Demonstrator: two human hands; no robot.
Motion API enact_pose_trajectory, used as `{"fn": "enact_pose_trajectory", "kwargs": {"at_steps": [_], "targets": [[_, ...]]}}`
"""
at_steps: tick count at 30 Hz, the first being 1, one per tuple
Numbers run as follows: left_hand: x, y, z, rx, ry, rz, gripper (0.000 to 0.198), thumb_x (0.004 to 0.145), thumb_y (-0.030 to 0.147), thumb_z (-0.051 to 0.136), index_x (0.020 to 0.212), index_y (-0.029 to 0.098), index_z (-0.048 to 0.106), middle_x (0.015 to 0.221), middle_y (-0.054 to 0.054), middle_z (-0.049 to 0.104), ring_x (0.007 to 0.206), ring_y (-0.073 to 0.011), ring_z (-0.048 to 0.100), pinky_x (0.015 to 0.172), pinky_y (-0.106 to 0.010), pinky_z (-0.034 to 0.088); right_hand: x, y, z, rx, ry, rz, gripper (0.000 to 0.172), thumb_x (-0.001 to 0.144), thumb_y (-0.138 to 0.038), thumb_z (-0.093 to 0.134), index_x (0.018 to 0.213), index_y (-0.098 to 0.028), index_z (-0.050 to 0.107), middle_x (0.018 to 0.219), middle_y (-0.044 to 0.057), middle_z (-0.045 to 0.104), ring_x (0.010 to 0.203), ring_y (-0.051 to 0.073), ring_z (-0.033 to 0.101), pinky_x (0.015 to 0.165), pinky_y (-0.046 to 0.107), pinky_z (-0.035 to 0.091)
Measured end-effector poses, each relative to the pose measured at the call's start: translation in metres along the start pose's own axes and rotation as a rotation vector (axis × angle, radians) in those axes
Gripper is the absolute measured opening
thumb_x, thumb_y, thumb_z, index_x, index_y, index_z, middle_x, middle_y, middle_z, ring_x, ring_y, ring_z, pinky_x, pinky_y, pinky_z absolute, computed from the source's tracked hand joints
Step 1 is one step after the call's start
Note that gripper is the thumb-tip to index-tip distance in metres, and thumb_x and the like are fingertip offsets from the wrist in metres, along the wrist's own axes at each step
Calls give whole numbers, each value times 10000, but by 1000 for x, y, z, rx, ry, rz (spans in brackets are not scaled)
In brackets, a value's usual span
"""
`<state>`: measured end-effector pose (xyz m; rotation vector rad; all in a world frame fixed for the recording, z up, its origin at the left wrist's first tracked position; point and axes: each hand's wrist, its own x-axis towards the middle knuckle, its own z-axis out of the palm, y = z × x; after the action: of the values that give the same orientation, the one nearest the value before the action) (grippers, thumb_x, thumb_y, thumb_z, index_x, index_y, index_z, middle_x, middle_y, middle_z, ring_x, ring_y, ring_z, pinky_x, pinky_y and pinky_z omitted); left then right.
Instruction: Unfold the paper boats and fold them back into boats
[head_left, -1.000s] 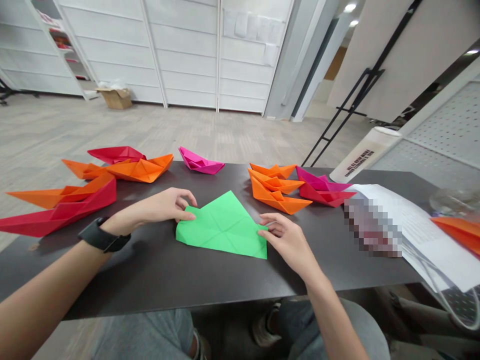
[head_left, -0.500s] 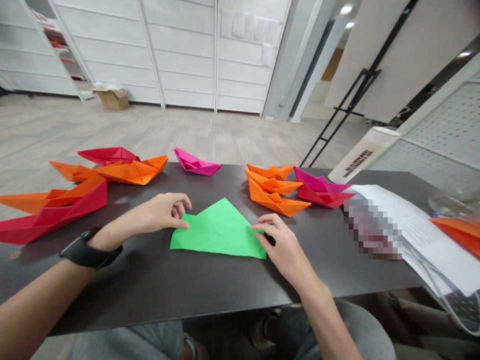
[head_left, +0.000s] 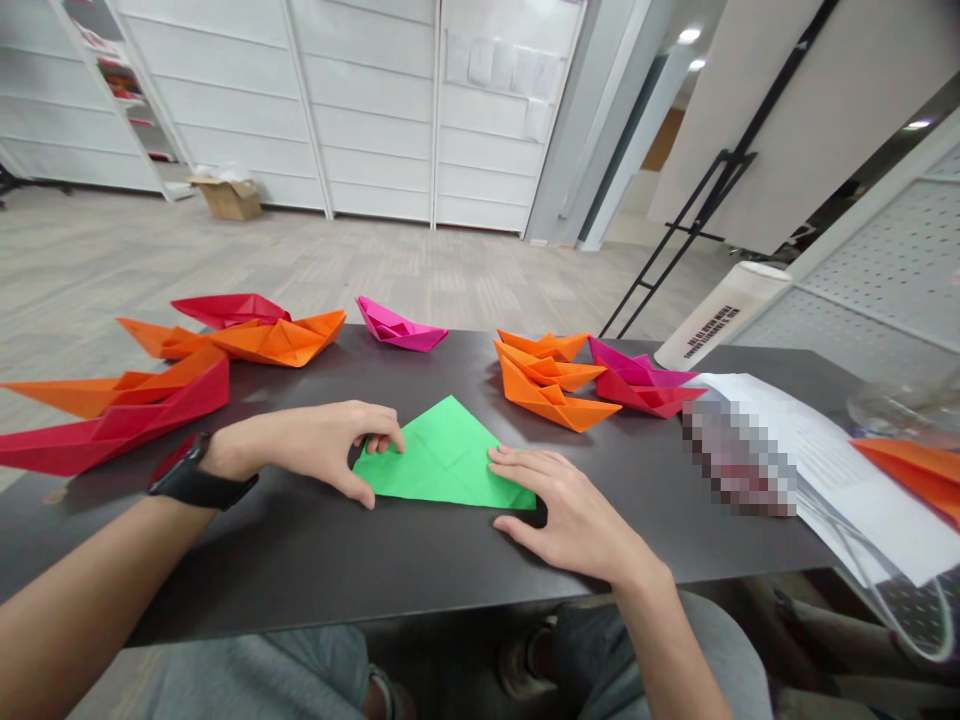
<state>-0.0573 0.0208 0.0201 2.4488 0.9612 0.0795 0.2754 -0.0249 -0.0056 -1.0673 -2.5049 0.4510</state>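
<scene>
Left hand (head_left: 307, 450) curling on green paper (head_left: 442, 460), grip unclear, right hand (head_left: 570, 515) pressing wide open, paper boats (head_left: 551, 405) lining the table's far edge, dark table (head_left: 300, 560) underneath

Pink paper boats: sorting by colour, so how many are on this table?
2. One pink boat sits alone at the far edge of the table; a second sits in the right-hand cluster, against a red boat. Another could hide behind that cluster.
</scene>
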Motion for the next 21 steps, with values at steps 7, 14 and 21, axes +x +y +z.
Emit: {"fn": "enact_pose_trajectory", "kwargs": {"at_steps": [7,14,21], "targets": [[-2,7,2,24,-23,10,321,700,315,739,939,193,563,966,-14,601,875,-195,586,800,-259,437,0,-2,-1,-3,-8,-35,430,813,-162,623,1240,-210,637,1346,106,625,1255,243,571,1081,469,413],[-1,15,-3,72,-25,23,117,731,121,534,813,204,519,837,12,561,739,-159,536,743,-254,408,1,11,7,62,55,-44,424,864,-63,508,1224,-252,626,1246,56,682,1163,215,624,1029,413,466],[2,12,-2,110,43,11,46,812,167,517,810,199,550,784,0,596,697,-165,548,675,-263,383,4,16,13,143,137,79,336,956,-155,511,1273,-257,549,1197,40,673,1094,197,640,965,345,502]]}}
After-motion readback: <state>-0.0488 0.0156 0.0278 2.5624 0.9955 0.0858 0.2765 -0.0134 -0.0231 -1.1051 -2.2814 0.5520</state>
